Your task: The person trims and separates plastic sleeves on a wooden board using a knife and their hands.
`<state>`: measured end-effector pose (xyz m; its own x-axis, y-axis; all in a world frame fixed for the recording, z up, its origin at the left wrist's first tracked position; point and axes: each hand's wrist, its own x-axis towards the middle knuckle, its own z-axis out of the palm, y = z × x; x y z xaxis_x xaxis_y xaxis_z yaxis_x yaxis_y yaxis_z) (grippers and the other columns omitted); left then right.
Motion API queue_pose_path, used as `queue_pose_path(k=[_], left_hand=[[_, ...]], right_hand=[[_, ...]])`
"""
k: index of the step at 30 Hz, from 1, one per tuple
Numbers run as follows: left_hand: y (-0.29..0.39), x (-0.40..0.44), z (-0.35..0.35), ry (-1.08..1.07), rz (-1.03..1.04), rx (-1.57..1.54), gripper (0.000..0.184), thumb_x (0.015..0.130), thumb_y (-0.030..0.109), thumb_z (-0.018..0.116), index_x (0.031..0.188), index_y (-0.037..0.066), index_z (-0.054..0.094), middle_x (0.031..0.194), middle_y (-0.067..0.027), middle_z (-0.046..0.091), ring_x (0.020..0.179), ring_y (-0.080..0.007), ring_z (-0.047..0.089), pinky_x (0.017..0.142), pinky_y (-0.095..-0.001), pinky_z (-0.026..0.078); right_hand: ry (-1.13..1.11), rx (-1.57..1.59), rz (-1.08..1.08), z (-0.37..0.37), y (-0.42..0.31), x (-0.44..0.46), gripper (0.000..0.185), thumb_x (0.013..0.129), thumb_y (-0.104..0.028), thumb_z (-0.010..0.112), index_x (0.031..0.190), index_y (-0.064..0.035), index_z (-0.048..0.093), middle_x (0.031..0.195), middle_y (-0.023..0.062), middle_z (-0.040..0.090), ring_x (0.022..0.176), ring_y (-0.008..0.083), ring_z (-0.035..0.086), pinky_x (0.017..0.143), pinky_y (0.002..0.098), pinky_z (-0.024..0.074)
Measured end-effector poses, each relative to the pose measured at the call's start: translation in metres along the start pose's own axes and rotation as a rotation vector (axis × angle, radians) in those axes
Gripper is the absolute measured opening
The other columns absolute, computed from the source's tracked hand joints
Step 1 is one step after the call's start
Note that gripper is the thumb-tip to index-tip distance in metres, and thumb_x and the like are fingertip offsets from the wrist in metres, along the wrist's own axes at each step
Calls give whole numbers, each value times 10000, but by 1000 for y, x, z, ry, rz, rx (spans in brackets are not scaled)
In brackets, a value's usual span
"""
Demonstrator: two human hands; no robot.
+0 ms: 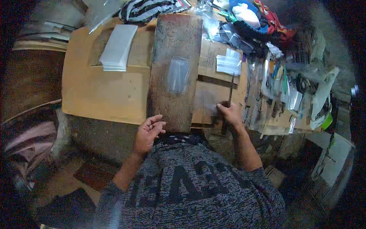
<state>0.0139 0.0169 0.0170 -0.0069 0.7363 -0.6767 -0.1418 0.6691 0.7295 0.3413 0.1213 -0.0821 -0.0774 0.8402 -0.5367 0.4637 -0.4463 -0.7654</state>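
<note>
A long dark wooden board (pixel 173 45) lies lengthwise over the table, its near end by my body. On it rests a clear plastic piece (pixel 178 75). My left hand (pixel 150 133) is at the board's lower left edge, fingers apart and slightly curled, with nothing in them. To the right of the board, my right hand (pixel 231 113) is closed on a thin dark blade-like tool (pixel 231 87) that points away from me. A see-through sheet (pixel 206 103) shows faintly between the board and that hand.
A stack of whitish sheets (pixel 119 47) lies left of the board on the tan tabletop (pixel 103 95). Clear packets (pixel 228 64) lie to the right. Bags and cloths (pixel 248 19) crowd the back, and a tray of small tools (pixel 282 78) stands at far right.
</note>
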Motion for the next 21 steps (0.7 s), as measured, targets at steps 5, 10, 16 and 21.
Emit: queue_pose_path(k=[5, 10, 16, 21], left_hand=[[-2, 3, 6, -49, 16, 63, 444, 916, 290, 564, 1270, 39, 467, 1100, -82, 624, 830, -108, 613, 667, -226, 439], [-1, 7, 14, -64, -18, 97, 427, 928, 265, 548, 1284, 49, 458, 1122, -90, 620, 847, -117, 622, 657, -220, 449], [-3, 13, 18, -92, 28, 59, 426, 905, 245, 589, 1260, 36, 479, 1075, -66, 629, 815, -100, 607, 670, -221, 439], [-4, 14, 21, -92, 30, 84, 405, 914, 241, 575, 1252, 35, 488, 1065, -61, 634, 812, -95, 606, 661, -223, 440]], right_hand=[[61, 5, 26, -1, -3, -13, 269, 797, -248, 689, 903, -2, 669, 745, 58, 664, 652, 145, 605, 603, 308, 478], [-21, 17, 173, -16, -7, -18, 280, 779, -248, 714, 846, 19, 664, 719, 54, 660, 637, 118, 591, 593, 294, 474], [-9, 131, 71, -17, 13, -16, 203, 806, -204, 699, 781, -19, 617, 648, -11, 553, 538, 90, 480, 485, 255, 365], [11, 154, 108, -17, 12, -23, 186, 814, -198, 693, 795, -29, 617, 655, -16, 549, 532, 81, 475, 491, 245, 370]])
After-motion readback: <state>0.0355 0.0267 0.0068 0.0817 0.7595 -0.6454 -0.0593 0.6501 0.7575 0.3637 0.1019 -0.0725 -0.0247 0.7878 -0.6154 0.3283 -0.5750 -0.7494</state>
